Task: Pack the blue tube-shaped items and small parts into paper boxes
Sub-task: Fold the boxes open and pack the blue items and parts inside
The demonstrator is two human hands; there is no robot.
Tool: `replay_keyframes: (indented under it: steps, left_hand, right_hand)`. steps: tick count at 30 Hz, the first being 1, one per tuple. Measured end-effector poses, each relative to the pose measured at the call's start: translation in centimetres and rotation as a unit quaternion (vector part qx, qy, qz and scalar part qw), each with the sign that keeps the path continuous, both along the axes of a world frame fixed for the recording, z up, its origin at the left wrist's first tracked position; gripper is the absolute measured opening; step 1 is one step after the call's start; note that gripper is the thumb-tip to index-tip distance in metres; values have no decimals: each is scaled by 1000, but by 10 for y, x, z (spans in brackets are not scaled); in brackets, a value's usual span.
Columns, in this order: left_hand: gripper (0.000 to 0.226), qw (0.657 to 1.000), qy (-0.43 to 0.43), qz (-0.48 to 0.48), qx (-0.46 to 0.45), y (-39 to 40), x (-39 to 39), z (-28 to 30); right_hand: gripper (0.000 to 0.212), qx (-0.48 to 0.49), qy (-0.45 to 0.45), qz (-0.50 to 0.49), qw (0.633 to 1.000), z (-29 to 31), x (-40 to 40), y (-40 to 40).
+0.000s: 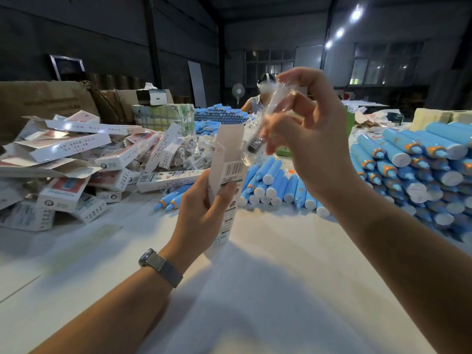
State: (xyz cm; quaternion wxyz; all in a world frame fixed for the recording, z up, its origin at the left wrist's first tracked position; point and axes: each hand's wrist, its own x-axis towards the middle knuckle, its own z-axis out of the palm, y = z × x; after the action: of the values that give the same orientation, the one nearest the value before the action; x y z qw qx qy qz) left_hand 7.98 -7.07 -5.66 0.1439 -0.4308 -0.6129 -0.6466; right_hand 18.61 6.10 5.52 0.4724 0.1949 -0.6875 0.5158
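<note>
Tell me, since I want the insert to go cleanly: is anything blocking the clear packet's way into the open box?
Nothing visible does. The right hand holds the clear packet tilted, its dark lower end just right of the open box top held by the left hand. The raised flap stands on the far side, not across the opening.

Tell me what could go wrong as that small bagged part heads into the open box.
1. The clear bag with its small part hangs loosely from the right hand, beside the opening; it may snag on the raised flap.
2. The left hand grips the box low down, so the top could tip or buckle.
3. The blue tubes lie just behind; a slip could scatter them.
</note>
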Motion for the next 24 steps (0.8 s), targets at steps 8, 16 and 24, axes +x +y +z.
replay_keyframes:
  steps: [8, 16, 24]
  left_hand:
    - [24, 999, 36, 15, -22, 1, 1, -3]
    - [25, 998, 60, 19, -8, 2, 3, -3]
    - [11, 999, 40, 3, 1, 3, 2, -3]
  right_hand:
    - [26, 144, 26, -176, 974, -10, -3, -10]
    - [12, 278, -3, -246, 929, -34, -15, -8]
    - [32, 334, -35, -258, 906, -45, -20, -4]
